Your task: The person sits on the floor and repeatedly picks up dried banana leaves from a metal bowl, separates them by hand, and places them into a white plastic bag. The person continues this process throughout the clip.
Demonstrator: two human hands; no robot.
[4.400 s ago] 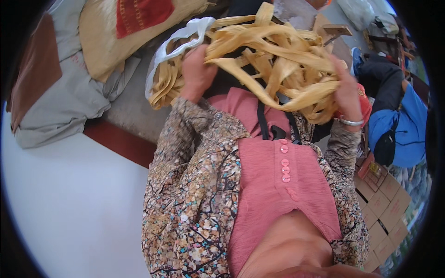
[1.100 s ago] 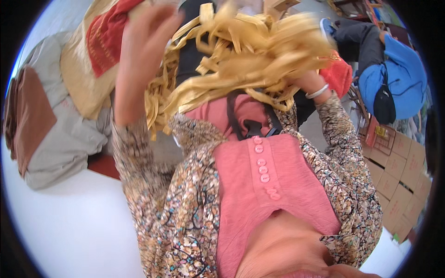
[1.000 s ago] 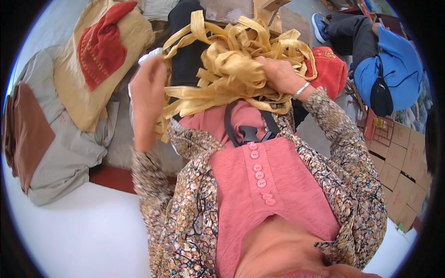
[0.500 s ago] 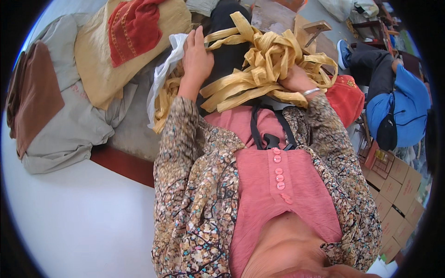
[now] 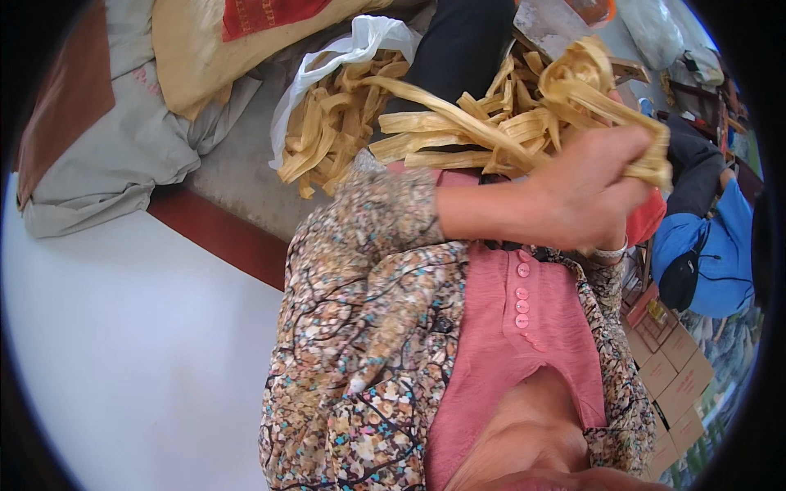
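Fingers of your left hand (image 5: pixel 594 184) look curled, blurred, around a looped yellow strip (image 5: pixel 657 159) at their far edge. That arm crosses in front of your right hand (image 5: pixel 612 237), which is mostly hidden; you cannot tell from here whether its fingers grip anything. For good handling, keep the left grasp firm but not crushing, and lay the strip flat, since a twisted one would probably kink.

Just beyond your hands, the bundle of yellow strips (image 5: pixel 524 131) lies heaped over your lap, its loose ends pointing left. One long strand (image 5: pixel 446 110) runs from there to the white plastic bag (image 5: pixel 377 31), which holds more strips. Give that strand slack, so that it won't drag others over the bag's rim, and keep the loose ends clear of your left sleeve (image 5: pixel 389 204).

Further out, a tan sack (image 5: pixel 188 57) and grey cloth (image 5: pixel 123 172) lie to your left; a person in blue (image 5: pixel 720 254) is at your right, near cardboard boxes (image 5: pixel 675 372).
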